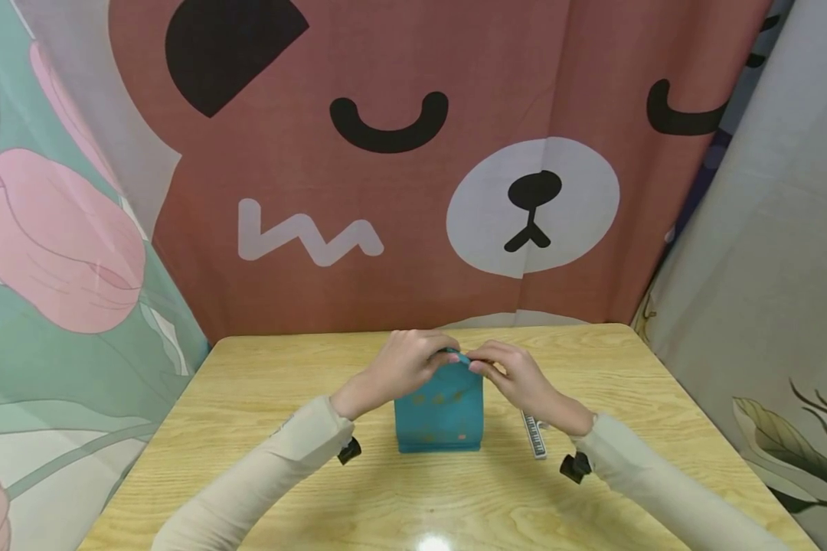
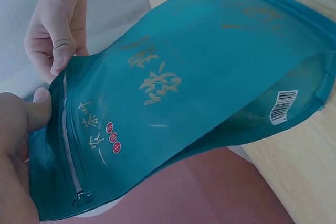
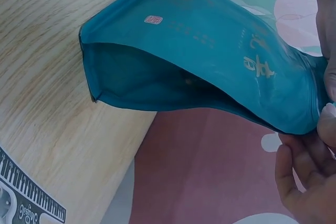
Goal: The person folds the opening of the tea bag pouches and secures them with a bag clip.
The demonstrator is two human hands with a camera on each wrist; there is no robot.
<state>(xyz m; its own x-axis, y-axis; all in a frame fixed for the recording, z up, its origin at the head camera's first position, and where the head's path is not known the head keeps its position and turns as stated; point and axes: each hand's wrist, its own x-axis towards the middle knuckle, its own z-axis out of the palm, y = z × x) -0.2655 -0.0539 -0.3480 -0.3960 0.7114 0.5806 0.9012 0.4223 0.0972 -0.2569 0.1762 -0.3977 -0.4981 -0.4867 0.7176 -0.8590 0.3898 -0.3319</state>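
Note:
A teal stand-up zip pouch with gold lettering stands upright on the table, its folded base at the bottom. My left hand pinches the top edge on the left, and my right hand pinches it on the right. In the left wrist view, the zip strip runs across the pouch just below the fingers of both hands. A barcode label shows on the side gusset. From the right wrist view, the right hand has its thumb and fingers at the pouch's top corner.
Right of the pouch lies a flat black-and-white piano-key patterned piece, also in the right wrist view. The wooden table ends at a curtain printed with a bear. More printed curtains hang at both sides.

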